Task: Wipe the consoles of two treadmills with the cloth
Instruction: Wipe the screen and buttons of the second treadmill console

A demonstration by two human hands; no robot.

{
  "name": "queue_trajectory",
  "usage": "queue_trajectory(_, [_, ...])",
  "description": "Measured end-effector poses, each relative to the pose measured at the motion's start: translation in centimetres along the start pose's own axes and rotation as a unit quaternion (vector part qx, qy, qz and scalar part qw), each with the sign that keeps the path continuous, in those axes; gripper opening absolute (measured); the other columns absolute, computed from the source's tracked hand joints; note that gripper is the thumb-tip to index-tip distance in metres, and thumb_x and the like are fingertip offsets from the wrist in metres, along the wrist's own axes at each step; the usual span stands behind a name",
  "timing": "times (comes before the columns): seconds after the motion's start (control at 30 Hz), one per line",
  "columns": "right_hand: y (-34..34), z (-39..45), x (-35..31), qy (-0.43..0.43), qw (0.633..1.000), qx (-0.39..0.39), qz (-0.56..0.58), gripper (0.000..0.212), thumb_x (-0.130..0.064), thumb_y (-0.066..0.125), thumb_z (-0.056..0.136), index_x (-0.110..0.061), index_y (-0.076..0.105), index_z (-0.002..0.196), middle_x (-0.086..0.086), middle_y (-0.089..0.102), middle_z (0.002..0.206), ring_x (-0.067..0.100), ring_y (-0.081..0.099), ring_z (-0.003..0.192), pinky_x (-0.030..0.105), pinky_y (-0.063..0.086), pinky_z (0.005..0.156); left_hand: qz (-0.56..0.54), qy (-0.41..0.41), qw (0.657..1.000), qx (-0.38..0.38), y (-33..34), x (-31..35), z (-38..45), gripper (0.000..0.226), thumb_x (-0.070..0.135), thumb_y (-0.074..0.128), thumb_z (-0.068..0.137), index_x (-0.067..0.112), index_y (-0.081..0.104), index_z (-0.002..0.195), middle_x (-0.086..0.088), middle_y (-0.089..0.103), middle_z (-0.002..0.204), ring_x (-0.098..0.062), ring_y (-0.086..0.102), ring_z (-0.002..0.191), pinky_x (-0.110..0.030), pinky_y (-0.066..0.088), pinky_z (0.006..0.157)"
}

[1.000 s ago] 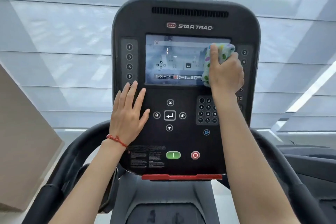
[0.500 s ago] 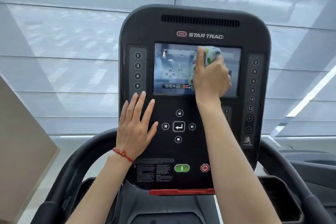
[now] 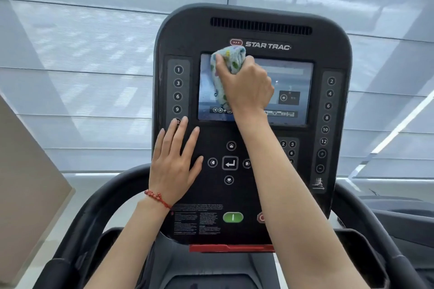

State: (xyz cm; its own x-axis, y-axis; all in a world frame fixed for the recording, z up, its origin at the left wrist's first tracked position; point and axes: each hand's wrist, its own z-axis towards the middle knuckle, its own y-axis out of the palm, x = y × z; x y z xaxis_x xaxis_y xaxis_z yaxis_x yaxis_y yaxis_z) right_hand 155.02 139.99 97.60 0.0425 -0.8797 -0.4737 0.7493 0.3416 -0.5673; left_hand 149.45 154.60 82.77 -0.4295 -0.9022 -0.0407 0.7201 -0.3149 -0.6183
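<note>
Right hand (image 3: 246,84) clenched on the bunched pale, colour-spotted cloth (image 3: 226,65), pressing it to the upper-left of the lit rectangular screen (image 3: 288,91). Left hand (image 3: 173,162) flat, fingers spread, on the black plastic treadmill console (image 3: 258,16) (probably bracing it against wiping pressure).

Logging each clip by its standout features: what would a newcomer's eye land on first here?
First, the right hand pressing a bunched, pale cloth with coloured spots against the upper left of the lit rectangular touchscreen on the black Star Trac treadmill console. Next, the left hand, with a red beaded bracelet at its wrist, lies flat and open on the console's lower left, beside the arrow keypad.
</note>
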Motion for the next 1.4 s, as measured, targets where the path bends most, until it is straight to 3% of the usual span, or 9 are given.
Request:
queue_trajectory(0.17, [-2.2,1.4,4.7,0.060,0.998,0.030,-0.007,0.057,-0.068,0.044,0.082,-0.012,0.050,0.073,0.000,0.053,0.067,0.020,0.053,0.060,0.025,0.033,0.055,-0.002,-0.006,1.000,0.012,0.4,0.2,0.0,0.051,0.030,0.048,0.091,0.006,0.046,0.136,-0.021,0.037,0.144,-0.036,0.029,0.136,-0.051,0.025,0.111])
queue_trajectory(0.33, [-4.6,2.3,9.4,0.143,0.986,0.089,-0.006,0.065,-0.069,0.045,0.080,-0.007,0.061,0.086,0.007,0.064,0.082,0.024,0.060,0.073,0.025,0.035,0.062,0.004,-0.002,1.000,0.014,0.6,0.0,-0.1,0.051,0.031,0.047,0.091,0.007,0.044,0.136,-0.021,0.037,0.144,-0.036,0.030,0.136,-0.051,0.025,0.110])
queue_trajectory(0.5, [-3.5,1.4,7.7,0.161,0.982,0.101,0.006,0.063,-0.068,0.046,0.080,-0.007,0.062,0.086,0.009,0.068,0.084,0.027,0.064,0.079,0.027,0.035,0.064,0.008,0.000,1.000,0.011,0.6,0.0,-0.1,0.051,0.030,0.047,0.092,0.007,0.044,0.137,-0.021,0.037,0.144,-0.036,0.030,0.136,-0.052,0.026,0.110])
queue_trajectory(0.63, [-1.1,-0.2,3.8,0.101,0.992,0.063,0.045,0.058,-0.065,0.048,0.082,-0.009,0.062,0.078,0.003,0.063,0.069,0.018,0.056,0.058,0.020,0.032,0.047,0.008,-0.001,1.000,0.007,0.4,0.0,-0.1,0.051,0.030,0.047,0.092,0.007,0.044,0.137,-0.021,0.037,0.144,-0.036,0.029,0.136,-0.052,0.026,0.110])
queue_trajectory(0.73, [1.2,-2.3,-0.4,0.023,0.998,0.035,0.047,0.058,-0.064,0.049,0.082,-0.008,0.062,0.078,0.005,0.065,0.068,0.023,0.062,0.059,0.022,0.039,0.050,0.007,0.004,1.000,0.007,0.1,0.0,-0.1,0.050,0.030,0.047,0.092,0.007,0.044,0.136,-0.022,0.038,0.144,-0.035,0.029,0.136,-0.052,0.027,0.109])
queue_trajectory(0.93, [2.0,-3.6,-1.4,-0.040,0.995,0.089,0.018,0.056,-0.060,0.060,0.075,-0.005,0.056,0.061,0.010,0.063,0.054,0.028,0.059,0.043,0.022,0.028,0.045,0.003,-0.005,1.000,-0.004,-0.1,0.2,-0.2,0.051,0.029,0.047,0.092,0.007,0.043,0.137,-0.022,0.038,0.144,-0.034,0.028,0.136,-0.050,0.024,0.111])
queue_trajectory(1.07, [0.7,-3.0,1.8,-0.031,0.998,0.052,-0.003,0.060,-0.065,0.052,0.079,-0.007,0.056,0.067,0.009,0.063,0.063,0.024,0.055,0.051,0.024,0.030,0.051,-0.002,-0.002,1.000,-0.012,-0.3,0.1,-0.2,0.050,0.029,0.047,0.091,0.006,0.046,0.136,-0.021,0.038,0.144,-0.033,0.029,0.136,-0.050,0.025,0.111])
queue_trajectory(1.2, [-1.7,-1.9,6.9,0.041,0.997,0.069,-0.021,0.062,-0.067,0.050,0.079,-0.006,0.056,0.072,0.003,0.053,0.064,0.020,0.048,0.057,0.026,0.031,0.057,-0.002,-0.002,1.000,-0.012,0.0,0.1,-0.2,0.051,0.029,0.047,0.091,0.006,0.045,0.137,-0.021,0.036,0.145,-0.034,0.027,0.137,-0.050,0.024,0.111])
queue_trajectory(1.4, [-4.7,-0.7,12.3,0.134,0.984,0.111,-0.026,0.062,-0.067,0.049,0.079,-0.006,0.060,0.084,0.013,0.068,0.086,0.030,0.063,0.079,0.028,0.034,0.064,-0.008,-0.006,1.000,-0.007,0.2,0.1,-0.3,0.052,0.028,0.047,0.090,0.006,0.042,0.137,-0.021,0.035,0.145,-0.034,0.026,0.137,-0.051,0.023,0.112])
